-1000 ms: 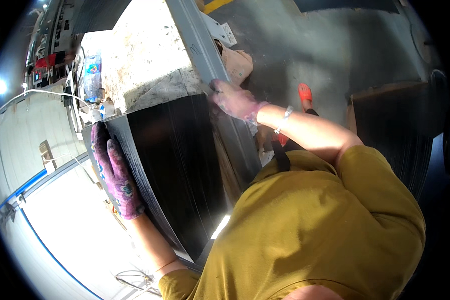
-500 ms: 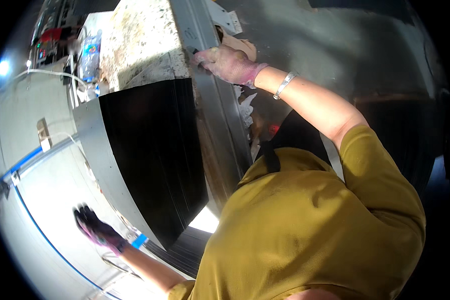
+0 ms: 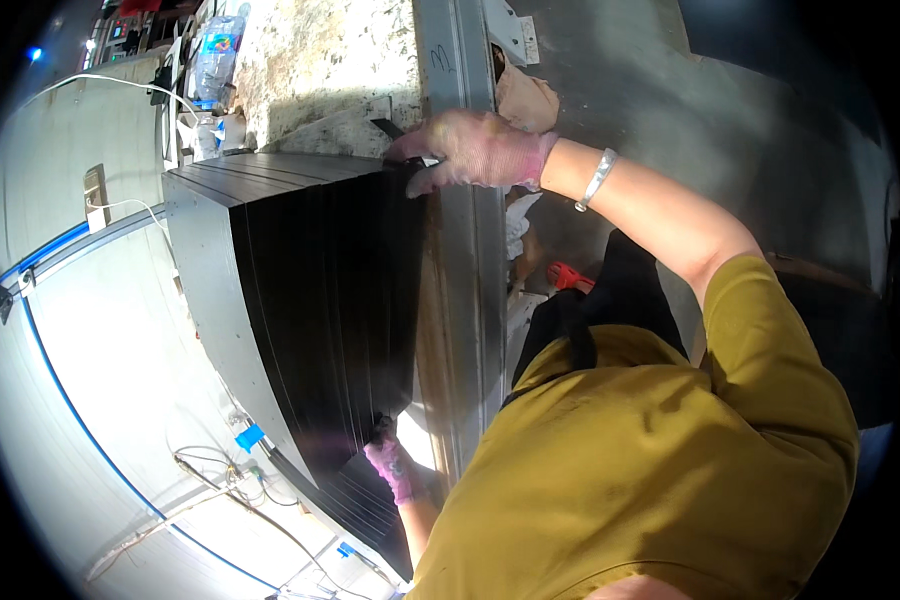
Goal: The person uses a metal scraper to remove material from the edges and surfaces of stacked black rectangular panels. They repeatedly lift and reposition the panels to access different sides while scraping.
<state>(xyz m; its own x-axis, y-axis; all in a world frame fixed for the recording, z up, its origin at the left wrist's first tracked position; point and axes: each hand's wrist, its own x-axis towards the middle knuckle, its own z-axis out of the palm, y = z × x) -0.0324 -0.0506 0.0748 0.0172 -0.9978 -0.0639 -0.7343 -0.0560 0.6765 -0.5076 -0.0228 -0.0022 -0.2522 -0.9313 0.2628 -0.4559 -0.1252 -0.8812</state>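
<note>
A block of layered black panels [image 3: 320, 300] stands in front of me, its pale grey end face on the left. My right hand [image 3: 475, 150], in a pink stained glove, is at its far right corner beside a grey metal rail [image 3: 460, 240]. Its fingers are bent around a small flat dark piece [image 3: 387, 128] that juts out past them. My left hand [image 3: 394, 470], in a pink glove with dark fingers, is at the lower near edge of the black panels. Its fingers look bunched there, and they blend into the black; what they hold is hidden.
A speckled pale board [image 3: 320, 70] lies beyond the block, with a clear plastic bottle [image 3: 217, 65] to its left. Cables [image 3: 240, 490] and a blue strip [image 3: 70, 410] run along the left. A red object [image 3: 570, 277] lies right of the rail.
My left hand has come from the bright area at left to the near edge of the black panels. My right hand has shifted onto the block's corner. The block's layered upper side now shows.
</note>
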